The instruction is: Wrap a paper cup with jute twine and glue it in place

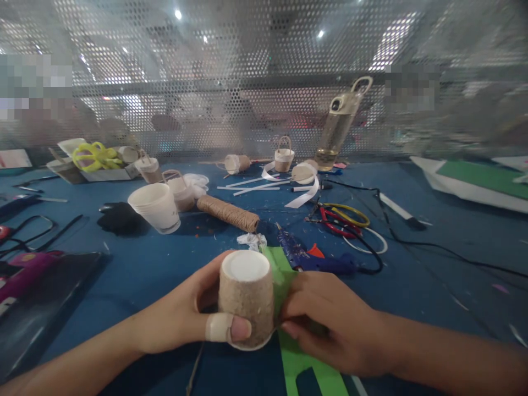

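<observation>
Head view: holding an upturned cup (247,297) with brown wrapping, near and about the middle, in the left hand (181,319), pressing the taped thumb (218,327) to its near side and curling the other fingers behind, mostly out of sight. Bunching the fingers of the right hand (330,319) close together at the cup's right side, low by the rim; possibly pinching a strand end there, but hiding it, so cannot tell. Risking a dented wall from too hard a squeeze of the thumb, or a twisting cup from too loose a one. Risking a lifted wrap, too, from any sharp sideways tug at the rim. Working above a green sheet (289,352), and so possibly creasing or catching it under the right wrist. Facing a blue glue gun (313,258) just beyond the right hand; possibly burning the fingers on its nozzle, if hot, or dragging it by snagging its cord (373,271). Farther off to the left, possibly tipping the stacked paper cups (154,206) by rolling the nearby twine spool (226,213) carelessly. Farthest back, possibly toppling a bottle (336,135) by bumping it with an overlong reach.
</observation>
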The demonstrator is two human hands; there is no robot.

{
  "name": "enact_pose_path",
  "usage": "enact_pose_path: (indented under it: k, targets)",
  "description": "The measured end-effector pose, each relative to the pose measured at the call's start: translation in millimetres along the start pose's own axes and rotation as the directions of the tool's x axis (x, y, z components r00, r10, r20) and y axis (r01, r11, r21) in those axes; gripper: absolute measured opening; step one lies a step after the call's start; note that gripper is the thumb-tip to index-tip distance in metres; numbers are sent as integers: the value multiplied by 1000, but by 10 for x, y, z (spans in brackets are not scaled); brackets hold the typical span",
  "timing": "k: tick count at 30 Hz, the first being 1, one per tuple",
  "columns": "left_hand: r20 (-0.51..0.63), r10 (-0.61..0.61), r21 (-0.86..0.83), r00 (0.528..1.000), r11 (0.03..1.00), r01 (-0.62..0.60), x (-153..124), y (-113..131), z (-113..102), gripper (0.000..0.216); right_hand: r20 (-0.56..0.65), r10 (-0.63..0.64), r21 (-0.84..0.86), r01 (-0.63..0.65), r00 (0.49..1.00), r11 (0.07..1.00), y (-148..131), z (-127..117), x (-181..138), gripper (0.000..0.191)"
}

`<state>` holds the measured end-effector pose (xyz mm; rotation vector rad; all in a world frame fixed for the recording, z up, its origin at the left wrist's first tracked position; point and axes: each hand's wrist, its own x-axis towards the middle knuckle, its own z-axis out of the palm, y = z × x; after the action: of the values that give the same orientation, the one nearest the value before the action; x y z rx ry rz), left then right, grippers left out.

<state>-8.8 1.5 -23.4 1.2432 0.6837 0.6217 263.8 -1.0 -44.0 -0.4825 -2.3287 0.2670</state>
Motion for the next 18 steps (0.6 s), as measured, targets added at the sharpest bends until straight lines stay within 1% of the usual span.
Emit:
enact_pose_path:
  k: [2,3,6,8,11,14,16,18]
  targets:
    - [-46,-23,-112,999,994,18,-8,29,19,57,-2,6,1,-6,1000,1000,5,1,-5,11]
    - [-75,-40,-141,996,990,29,-13,50,32,56,2,11,1,-11,1000,1000,6,-1,-7,10]
    - [-144,-86,-177,986,982,60,-27,108,73,61,21,28,-24,-27,999,999,-8,-14,-8,9]
    - [-150,-108,-204,983,976,77,-32,128,90,62,16,30,-51,-29,999,998,-26,-26,1,11]
    - [-131,-124,-276,984,957,84,-29,125,94,59,0,32,-58,-32,999,998,-41,-40,20,15]
    - [-113,-115,-356,987,932,67,-21,83,70,50,-6,51,-40,-51,999,998,-27,-47,27,14]
    - [-86,-102,-410,991,910,58,-23,33,45,48,-10,68,-32,-68,998,997,0,-49,25,15]
    - [16,-85,-478,996,875,83,-37,-25,24,56,0,88,-22,-88,996,996,38,-47,24,16]
